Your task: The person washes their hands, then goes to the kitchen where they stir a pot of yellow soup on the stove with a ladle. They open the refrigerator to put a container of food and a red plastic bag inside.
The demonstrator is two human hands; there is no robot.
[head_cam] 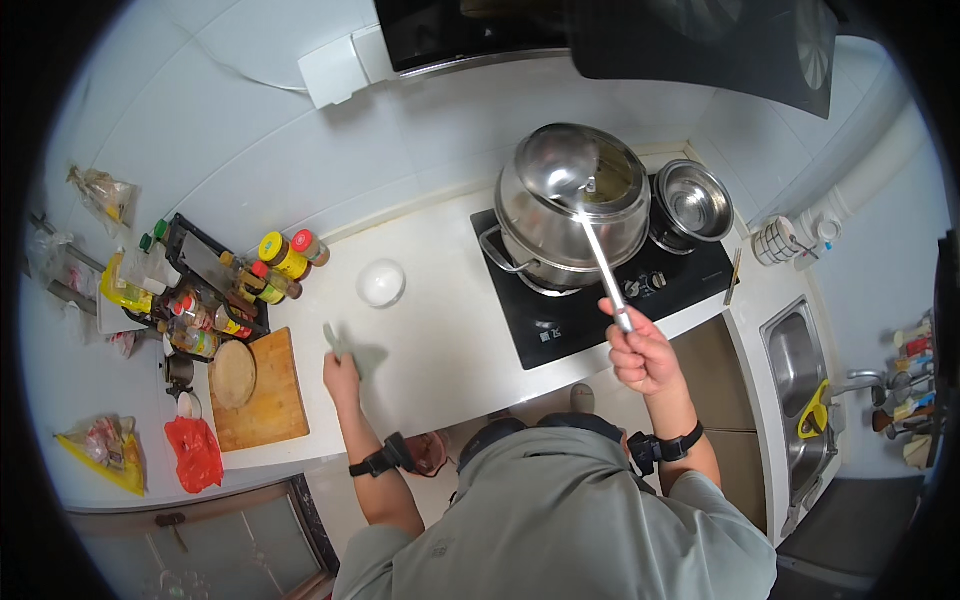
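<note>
My right hand [641, 351] grips the handle of a stainless steel ladle [559, 166], whose bowl is raised over a large steel pot [574, 236] with a glass-windowed lid [619, 176]. The pot stands on a black gas cooktop [536, 330]. My left hand [343, 379] is closed around a small pale green thing [335, 341], perhaps a cloth, above the white counter. A white bowl [381, 283] sits on the counter, beyond my left hand and apart from it.
At the left are a wooden cutting board [281, 390] with a round board [234, 375], seasoning jars [283, 255] and a bottle rack [202, 262]. A smaller steel pot [694, 201] stands right of the large one. Chopsticks [733, 277] lie near the cooktop's right edge; a sink [796, 360] is farther right.
</note>
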